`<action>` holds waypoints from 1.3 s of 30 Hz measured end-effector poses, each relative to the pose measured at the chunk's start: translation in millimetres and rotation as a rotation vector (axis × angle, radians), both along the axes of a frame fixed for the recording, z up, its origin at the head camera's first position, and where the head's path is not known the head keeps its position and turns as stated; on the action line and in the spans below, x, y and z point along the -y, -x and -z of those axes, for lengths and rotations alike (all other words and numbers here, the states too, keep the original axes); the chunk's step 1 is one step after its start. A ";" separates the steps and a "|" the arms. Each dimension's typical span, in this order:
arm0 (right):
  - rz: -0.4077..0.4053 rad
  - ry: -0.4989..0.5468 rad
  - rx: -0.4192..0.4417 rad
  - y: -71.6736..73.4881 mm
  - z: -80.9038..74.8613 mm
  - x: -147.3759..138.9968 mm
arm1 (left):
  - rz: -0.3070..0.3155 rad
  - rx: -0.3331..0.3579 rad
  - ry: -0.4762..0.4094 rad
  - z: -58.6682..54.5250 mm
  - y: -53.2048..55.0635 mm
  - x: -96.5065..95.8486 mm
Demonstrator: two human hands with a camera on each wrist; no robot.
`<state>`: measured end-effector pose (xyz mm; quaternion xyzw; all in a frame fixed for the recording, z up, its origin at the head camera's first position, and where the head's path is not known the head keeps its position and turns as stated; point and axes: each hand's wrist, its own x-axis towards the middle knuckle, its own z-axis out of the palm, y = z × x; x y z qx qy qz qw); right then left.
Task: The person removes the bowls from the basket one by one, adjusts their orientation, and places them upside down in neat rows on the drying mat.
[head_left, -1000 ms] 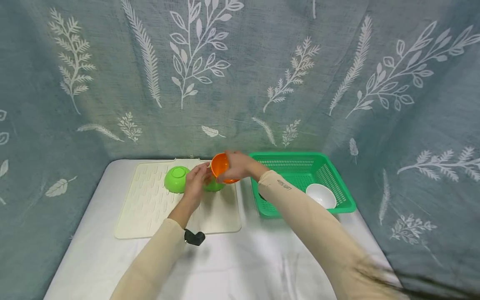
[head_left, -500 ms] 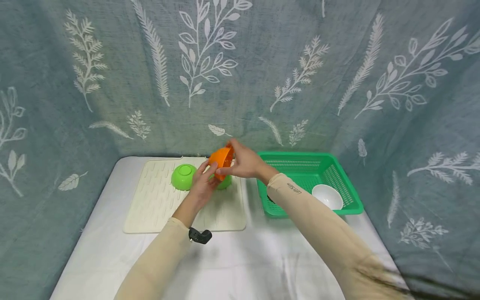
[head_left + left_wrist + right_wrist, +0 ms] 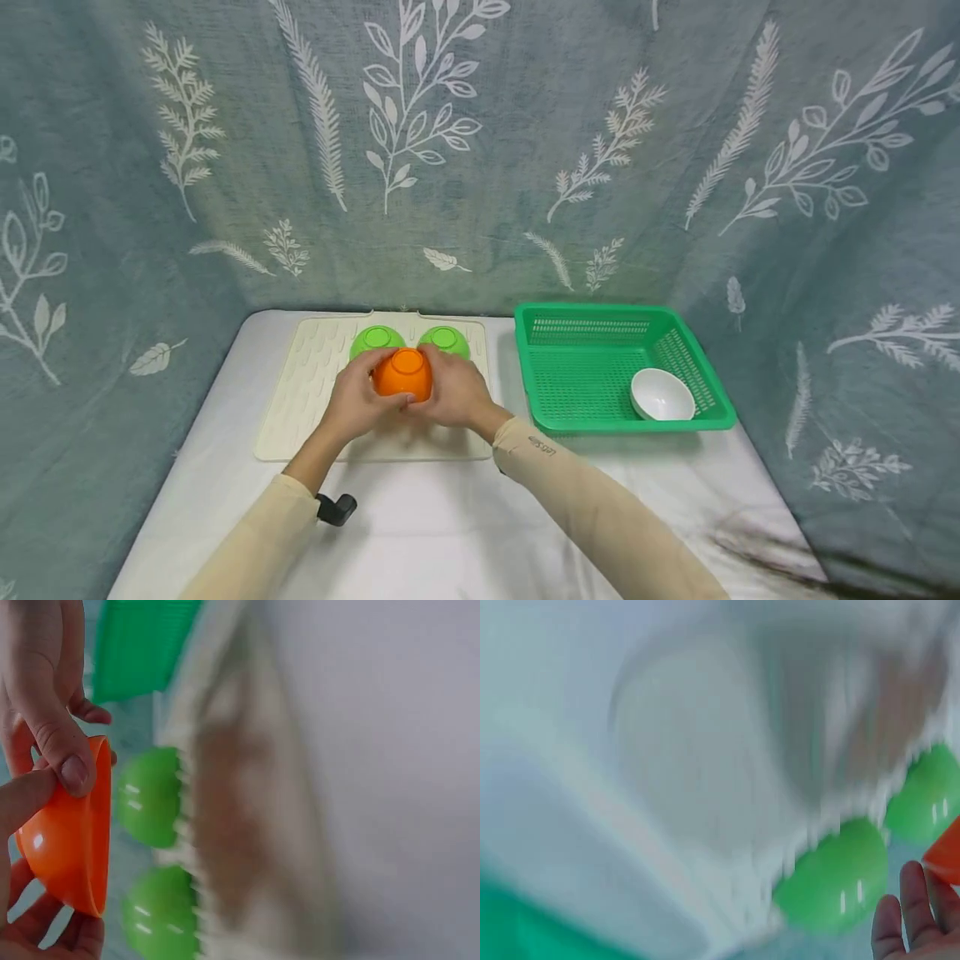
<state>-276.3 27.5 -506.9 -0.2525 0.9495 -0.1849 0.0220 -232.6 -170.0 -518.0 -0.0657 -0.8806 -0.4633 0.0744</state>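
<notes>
An orange bowl [image 3: 405, 379] is held upside down between both hands, above the cream drying mat [image 3: 300, 417]. My left hand [image 3: 360, 400] grips its left side, thumb on the near wall and fingers round the rim, as the left wrist view shows. From the right, my right hand [image 3: 453, 390] holds the opposite side, its thumb meeting the left thumb at the front. Behind the orange bowl, two green bowls, one on the left [image 3: 377, 337] and one on the right [image 3: 447, 340], rest upside down on the mat. In the left wrist view the orange bowl [image 3: 64, 840] hangs clear of the mat.
A green plastic basket [image 3: 528, 367] stands right of the mat, with a white bowl [image 3: 663, 396] in its near right corner. White cloth [image 3: 420, 525] covers the table. A patterned blue-green curtain [image 3: 480, 167] hangs behind and on both sides.
The orange bowl has been turned from tilted on its side to upside down. Both hands have brought it nearer and slightly left, uncovering the right green bowl and more of the basket.
</notes>
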 end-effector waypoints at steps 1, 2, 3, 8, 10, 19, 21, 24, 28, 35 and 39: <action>0.003 -0.005 0.007 -4.0 8.5 6.1 | -0.005 0.006 0.002 7.5 -4.3 5.0; 0.008 -0.012 0.015 -7.3 16.3 11.7 | -0.010 0.011 0.001 14.6 -7.9 9.5; 0.013 -0.010 0.026 -10.2 23.2 17.0 | -0.018 0.015 0.004 21.3 -10.7 13.5; 0.032 -0.012 0.066 -18.3 47.0 37.7 | -0.048 0.037 0.021 46.2 -17.4 29.8; 0.037 -0.022 0.059 -19.1 53.0 39.9 | -0.044 0.043 0.037 52.3 -17.3 31.7; 0.009 -0.119 0.056 -18.1 54.0 24.7 | -0.025 0.113 0.131 57.2 -12.1 22.0; -0.026 -0.139 0.069 -14.4 38.1 15.2 | -0.033 0.139 0.156 54.3 -13.4 23.8; -0.042 -0.140 0.069 0.2 -6.0 -9.0 | -0.053 0.182 0.192 50.3 -16.8 32.7; 0.091 -0.139 0.042 32.1 -70.6 -82.8 | -0.059 0.209 0.209 45.0 -18.6 35.7; 0.394 -0.309 0.395 60.5 -85.1 -253.0 | -0.029 0.224 0.241 40.1 -21.2 34.5; 0.455 -0.306 0.541 41.9 -71.9 -317.3 | -0.002 0.210 0.251 39.8 -18.8 23.7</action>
